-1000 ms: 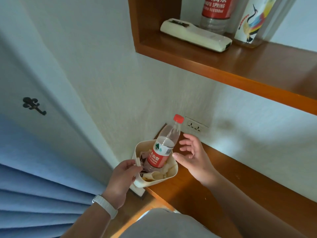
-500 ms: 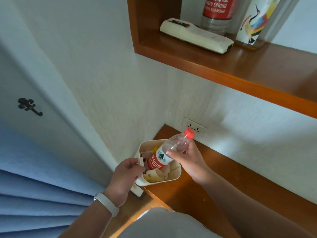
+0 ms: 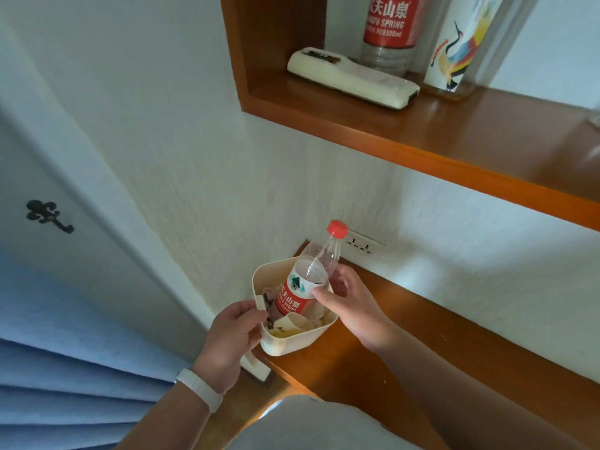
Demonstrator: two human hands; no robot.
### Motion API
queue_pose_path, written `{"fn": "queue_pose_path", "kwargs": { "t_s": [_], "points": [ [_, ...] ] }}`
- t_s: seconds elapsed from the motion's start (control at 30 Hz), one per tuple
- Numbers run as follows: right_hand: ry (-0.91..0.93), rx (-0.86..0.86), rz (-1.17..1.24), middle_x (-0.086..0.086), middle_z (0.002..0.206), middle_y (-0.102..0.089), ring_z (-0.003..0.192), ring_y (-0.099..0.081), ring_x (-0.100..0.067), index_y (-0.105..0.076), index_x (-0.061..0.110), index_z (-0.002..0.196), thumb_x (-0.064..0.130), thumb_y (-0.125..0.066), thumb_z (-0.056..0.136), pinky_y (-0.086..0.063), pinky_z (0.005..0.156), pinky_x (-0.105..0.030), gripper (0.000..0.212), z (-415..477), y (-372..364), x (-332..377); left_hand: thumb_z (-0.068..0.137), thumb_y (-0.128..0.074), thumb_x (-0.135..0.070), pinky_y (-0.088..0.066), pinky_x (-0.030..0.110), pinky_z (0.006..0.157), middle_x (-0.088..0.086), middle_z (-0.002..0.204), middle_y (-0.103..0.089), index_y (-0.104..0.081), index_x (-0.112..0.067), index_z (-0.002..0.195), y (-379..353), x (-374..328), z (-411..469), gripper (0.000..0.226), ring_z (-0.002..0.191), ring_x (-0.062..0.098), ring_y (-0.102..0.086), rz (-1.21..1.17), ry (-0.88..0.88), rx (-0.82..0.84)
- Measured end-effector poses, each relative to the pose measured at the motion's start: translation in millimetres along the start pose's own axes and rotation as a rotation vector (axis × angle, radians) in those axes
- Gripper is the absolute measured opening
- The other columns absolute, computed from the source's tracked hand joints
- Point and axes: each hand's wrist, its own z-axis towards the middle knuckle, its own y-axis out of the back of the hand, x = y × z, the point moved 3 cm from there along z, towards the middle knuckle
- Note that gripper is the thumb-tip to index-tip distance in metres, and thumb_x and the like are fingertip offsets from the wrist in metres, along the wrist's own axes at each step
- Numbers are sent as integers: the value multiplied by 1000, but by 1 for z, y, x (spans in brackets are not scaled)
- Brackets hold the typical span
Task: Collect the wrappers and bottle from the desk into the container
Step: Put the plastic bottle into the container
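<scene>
Since 0.5 s ago the bottle (image 3: 306, 280) has tipped back up from leaning over the rim to stand nearly upright in the container (image 3: 292, 344), which sits at the table (image 3: 406, 336) corner. The right hand (image 3: 349, 306) grips its label; the left hand (image 3: 232, 332) pinches the container's rim. Wrappers (image 3: 298, 324) lie inside, so collection looks nearly complete; only letting go remains.

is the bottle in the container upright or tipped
Tipped: the bottle leans, its base down in the container and its red cap angled toward the wall, with the right hand gripping it.
</scene>
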Motion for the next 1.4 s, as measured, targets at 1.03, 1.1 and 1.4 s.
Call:
{"fn": "queue_pose_path", "kwargs": {
  "t_s": [1.03, 1.1, 1.4],
  "points": [
    [-240, -337, 30, 24, 127, -46, 125, -45, -5, -36, 37, 134, 52, -78, 69, -47, 88, -20, 79, -46, -22, -47, 95, -64, -9, -52, 45, 106, 15, 121, -68, -62, -8, 118, -42, 44, 47, 24, 115, 28, -65, -118, 126, 170],
    [-242, -316, 79, 20, 134, -47, 132, -44, -10, -37, 36, 136, 49, -82, 67, -46, 98, -29, 83, -36, -19, -56, 94, -64, -9, -51, 47, 107, 16, 121, -69, -62, -8, 119, -46, 47, 56, 25, 115, 28, -66, -119, 135, 169],
    [-252, -205, -9, 34, 121, -48, 124, -45, 0, -36, 51, 128, 52, -80, 71, -44, 101, -30, 71, 10, -8, -67, 94, -67, -16, -50, 47, 108, 14, 121, -73, -62, -8, 123, -51, 54, 83, 30, 116, 27, -68, -125, 134, 142]
  ]
}}
